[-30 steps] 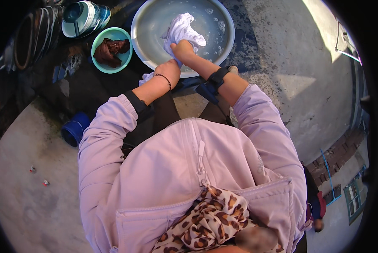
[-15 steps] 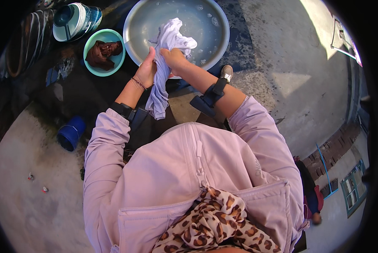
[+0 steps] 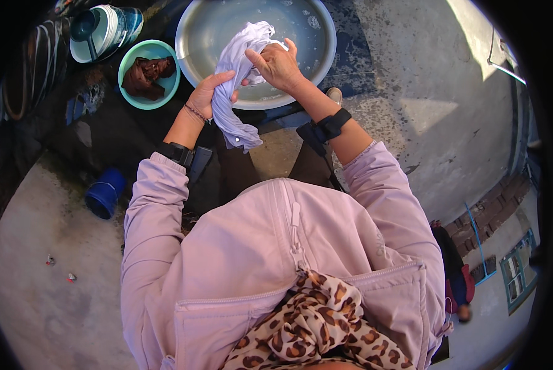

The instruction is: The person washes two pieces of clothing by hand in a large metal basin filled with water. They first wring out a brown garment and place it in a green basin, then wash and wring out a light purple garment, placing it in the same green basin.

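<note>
A twisted pale lavender garment (image 3: 230,108), with a small round button near its lower end, stretches from over the near part of a large metal basin (image 3: 194,74) down toward my lap. My left hand (image 3: 207,94) is closed around its middle, the thumb lying across the front. At the upper end, my right hand (image 3: 279,66) rests against the bunched cloth with thumb and a finger spread apart; its other fingers are partly hidden. Cloudy water with patches of foam fills the basin beneath.
Left of the basin stands a mint-green bowl (image 3: 123,92) holding a brown cloth (image 3: 144,79). Beyond it are a white bucket (image 3: 111,28) and a dark dipper (image 3: 84,26). A blue bucket (image 3: 106,193) lies tipped at the left. At far right are a person (image 3: 454,265) and a blue-handled broom (image 3: 475,237).
My right hand has loosened from its closed grip and spread its fingers, shifting right and up. The garment's lower end has risen and swung right, still in my left hand.
</note>
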`<state>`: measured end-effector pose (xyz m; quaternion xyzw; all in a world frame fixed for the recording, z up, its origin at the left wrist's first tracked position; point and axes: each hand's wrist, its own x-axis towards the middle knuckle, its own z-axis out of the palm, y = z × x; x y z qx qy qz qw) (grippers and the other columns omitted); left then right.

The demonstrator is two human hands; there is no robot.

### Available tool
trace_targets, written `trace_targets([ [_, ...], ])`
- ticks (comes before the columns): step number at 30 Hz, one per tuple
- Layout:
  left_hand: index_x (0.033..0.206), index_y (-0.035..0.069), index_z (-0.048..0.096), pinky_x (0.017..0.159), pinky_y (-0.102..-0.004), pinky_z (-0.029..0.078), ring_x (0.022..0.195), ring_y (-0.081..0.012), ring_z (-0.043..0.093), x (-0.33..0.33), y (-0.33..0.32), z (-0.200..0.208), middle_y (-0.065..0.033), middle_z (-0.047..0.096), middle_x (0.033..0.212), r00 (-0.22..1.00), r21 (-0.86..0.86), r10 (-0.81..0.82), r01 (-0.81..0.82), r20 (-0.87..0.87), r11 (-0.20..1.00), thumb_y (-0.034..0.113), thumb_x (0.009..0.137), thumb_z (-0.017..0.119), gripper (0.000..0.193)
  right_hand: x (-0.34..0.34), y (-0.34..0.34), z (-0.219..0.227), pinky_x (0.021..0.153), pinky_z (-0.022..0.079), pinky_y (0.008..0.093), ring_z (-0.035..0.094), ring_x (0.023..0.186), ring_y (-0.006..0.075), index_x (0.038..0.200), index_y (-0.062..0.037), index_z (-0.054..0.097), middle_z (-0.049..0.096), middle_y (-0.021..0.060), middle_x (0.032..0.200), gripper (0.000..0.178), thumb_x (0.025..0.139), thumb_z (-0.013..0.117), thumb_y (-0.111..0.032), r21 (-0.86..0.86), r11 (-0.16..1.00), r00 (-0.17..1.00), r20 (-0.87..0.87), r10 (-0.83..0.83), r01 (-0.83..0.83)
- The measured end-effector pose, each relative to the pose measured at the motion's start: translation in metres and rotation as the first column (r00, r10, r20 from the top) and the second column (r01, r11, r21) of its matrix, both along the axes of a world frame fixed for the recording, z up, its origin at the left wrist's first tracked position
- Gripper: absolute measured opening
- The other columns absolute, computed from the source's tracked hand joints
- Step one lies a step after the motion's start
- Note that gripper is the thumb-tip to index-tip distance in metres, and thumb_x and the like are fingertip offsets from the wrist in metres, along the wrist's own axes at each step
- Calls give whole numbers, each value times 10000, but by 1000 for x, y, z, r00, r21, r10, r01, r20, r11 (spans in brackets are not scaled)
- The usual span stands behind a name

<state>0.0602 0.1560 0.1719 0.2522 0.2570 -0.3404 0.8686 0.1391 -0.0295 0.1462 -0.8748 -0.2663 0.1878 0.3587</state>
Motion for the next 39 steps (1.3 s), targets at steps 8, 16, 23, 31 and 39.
trace_targets([
  [8,1004,-37,447,546,-249,389,536,-128,472,4,-9,17,-84,533,671,997,-106,74,-75,-7,992,251,848,487,331,-8,-50,-52,1012,202,524,162,1266,456,1372,-49,-65,-16,292,1389,1065,718,490,-680,-314,586,-215,-948,-234,747],
  [16,1015,-36,476,484,-242,427,498,-144,514,-17,-26,13,-129,548,806,996,-359,-73,84,43,930,248,778,585,385,-33,10,-40,982,321,441,432,1141,241,1250,-133,399,465,71,1235,895,594,501,-733,291,395,37,-842,538,871],
  [23,1019,3,489,457,-229,458,525,-152,558,-21,-31,10,-98,567,788,945,58,-326,327,-32,943,302,757,651,429,-24,12,-42,862,457,384,576,937,236,1127,11,478,592,121,1029,383,837,558,-227,-157,208,-212,-936,280,965],
  [31,1112,-101,395,739,-388,465,825,-399,584,-10,-55,1,-314,552,956,613,959,-779,278,-130,58,301,618,735,722,-21,7,-61,678,512,454,605,787,323,989,160,429,554,233,910,337,729,571,0,-229,190,-179,-952,-247,955],
  [39,1192,-126,256,781,-389,472,915,-334,578,-8,-52,-10,-260,521,1069,642,965,-767,210,-17,154,310,612,760,883,-10,11,-53,615,503,418,606,771,305,978,150,439,551,228,899,387,682,626,-15,-302,404,-26,-827,-561,864],
])
